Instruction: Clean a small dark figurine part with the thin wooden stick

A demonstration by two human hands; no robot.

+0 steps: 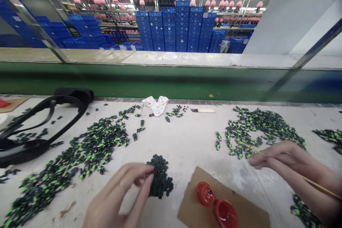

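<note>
Small pile of dark round pieces [160,180] sits near-centre on the white table [187,142], w/ the left hand [120,196] at its left edge, fingertips pinched together on what looks like one piece from the pile, though it's too small and blurred to be sure. Right hand [288,165] hovers at near right, thumb and fingers clamped on a thin wooden stick [307,180] that runs off toward the near-right corner; its tip points left toward the green-and-black parts. Just right of the pile lies a brown cardboard sheet [240,206] carrying a red paint pot [227,213] and its red lid [205,193], touching side by side. Farther out: a big spread of green-and-black parts [88,149] on the left, another cluster [256,124] far right, more at the right edge. A crumpled white cloth [157,104] lies at the far centre, a small blade-like tool [203,110] just right of it. Black straps [40,128] loop at far left. Beyond the table, a green conveyor belt [171,82], then stacked blue crates [176,28].
</note>
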